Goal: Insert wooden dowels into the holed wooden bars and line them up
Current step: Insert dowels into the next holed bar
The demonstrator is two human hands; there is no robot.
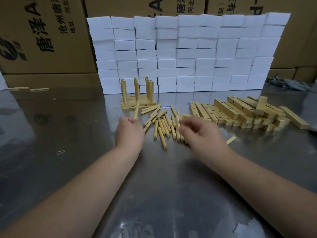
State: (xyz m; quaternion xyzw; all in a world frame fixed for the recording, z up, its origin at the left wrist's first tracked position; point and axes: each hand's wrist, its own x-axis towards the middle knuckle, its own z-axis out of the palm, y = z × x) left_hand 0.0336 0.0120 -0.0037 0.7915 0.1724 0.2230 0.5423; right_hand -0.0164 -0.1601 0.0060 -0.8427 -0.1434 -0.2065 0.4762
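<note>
One dowel (136, 109) is gripped at its near end by the left hand (129, 132), fingers curled round it, far end tilted up toward the assembled bars (137, 103). The right hand (199, 133) is motion-blurred over the loose dowels (163, 125); fingers look curled, but whether a dowel is pinched cannot be told.

The assembled bars are lined up at the far centre of the steel table (68, 134), just in front of the stacked white blocks (188, 54), with upright dowels (149, 88) standing in them. The unfilled holed bars (240, 111) are piled far right. Cardboard boxes (42, 31) sit behind.

Likely step: dowels being collected for the next bar.

Suggested handling:
- One bar to be pulled from the pile and laid holes-up, near the hands.
- Dowel to be squared to the hole before pressing; a tilted entry is likely to bind.
- Bar to be held down by the free hand during the push.
- Finished bar to be butted flush against the row; upright dowels are easily knocked.
</note>
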